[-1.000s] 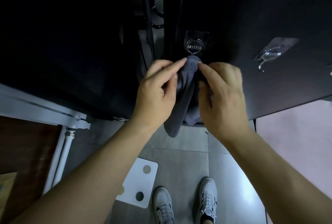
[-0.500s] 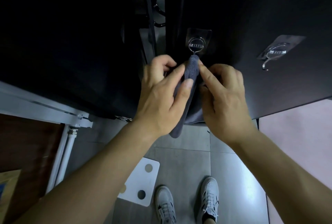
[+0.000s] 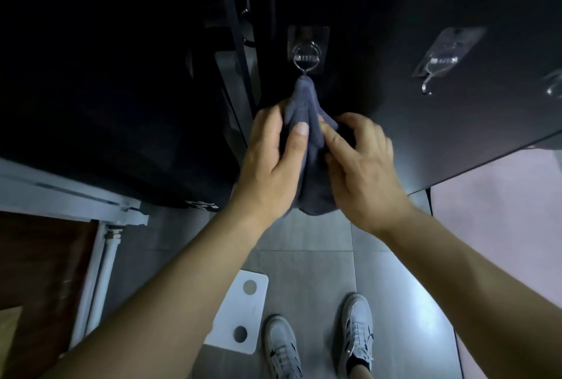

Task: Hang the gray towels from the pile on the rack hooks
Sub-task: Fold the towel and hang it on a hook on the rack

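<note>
Gray towel (image 3: 304, 110): hangs by top tip from left adhesive hook (image 3: 305, 54) on dark panel (image 3: 456, 123), 12 o'clock from my hands; bunched, lower end free above tiled floor (image 3: 304, 235).
My left hand (image 3: 267, 165): clasps towel's left fold, thumb pressed across front.
My right hand (image 3: 362, 162): fingers pinch towel's right fold.
Second adhesive hook (image 3: 436, 60): bare, 2 o'clock from towel, well apart.
White board with two holes (image 3: 240, 311): on floor, 7 o'clock, beside my sneakers (image 3: 355, 333).

Both hands, left (image 3: 270, 162) and right (image 3: 362, 162), now grip lower on the towel (image 3: 304, 104), leaving its top bare beneath the hook (image 3: 305, 59).
</note>
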`<action>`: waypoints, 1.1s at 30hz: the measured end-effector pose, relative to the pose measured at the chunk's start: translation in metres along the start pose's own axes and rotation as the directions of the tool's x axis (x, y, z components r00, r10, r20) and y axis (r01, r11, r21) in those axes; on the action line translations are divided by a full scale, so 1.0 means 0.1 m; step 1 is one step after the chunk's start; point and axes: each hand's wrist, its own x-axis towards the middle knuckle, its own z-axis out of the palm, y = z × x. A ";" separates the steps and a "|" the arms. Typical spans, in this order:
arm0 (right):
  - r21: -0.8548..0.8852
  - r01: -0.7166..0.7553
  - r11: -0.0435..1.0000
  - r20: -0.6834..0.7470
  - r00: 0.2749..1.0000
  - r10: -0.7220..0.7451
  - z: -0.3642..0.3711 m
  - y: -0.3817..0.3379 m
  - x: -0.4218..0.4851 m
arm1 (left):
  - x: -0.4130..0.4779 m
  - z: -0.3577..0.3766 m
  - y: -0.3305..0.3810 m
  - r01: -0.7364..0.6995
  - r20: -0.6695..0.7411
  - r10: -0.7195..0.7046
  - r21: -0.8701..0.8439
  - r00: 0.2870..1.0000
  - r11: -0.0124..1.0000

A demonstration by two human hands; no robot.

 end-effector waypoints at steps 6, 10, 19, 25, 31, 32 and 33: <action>0.130 -0.129 0.983 0.037 0.991 0.125 -0.21 0.17 -0.50 | -0.20 -0.10 0.07 0.046 -0.212 0.018 0.293 0.977 0.955; 0.133 -0.342 0.930 0.084 0.939 0.333 -0.53 0.21 -1.26 | -0.58 0.00 0.47 -0.062 -0.159 0.118 0.318 0.980 0.946; 0.039 -0.778 0.627 0.038 0.628 0.777 -1.63 0.31 -3.04 | -1.00 1.61 1.13 -0.303 0.629 -0.086 0.485 0.773 0.820; -0.050 -0.944 0.326 -0.024 0.328 0.945 -2.35 0.18 -4.15 | -1.58 2.71 1.90 -0.631 0.898 -0.137 0.396 0.418 0.667; -0.029 -0.998 0.051 -0.140 0.054 0.989 -2.85 -0.06 -5.00 | -2.47 3.67 2.45 -0.822 0.994 -0.064 0.107 0.086 0.559; -0.018 -1.000 0.013 -0.176 0.016 0.984 -2.91 -0.07 -5.13 | -2.62 3.84 2.52 -0.838 0.998 -0.058 0.058 0.031 0.543; -0.002 -1.000 -0.029 -0.201 -0.028 0.979 -2.96 -0.07 -5.28 | -2.78 4.02 2.59 -0.849 0.998 -0.057 0.013 -0.020 0.528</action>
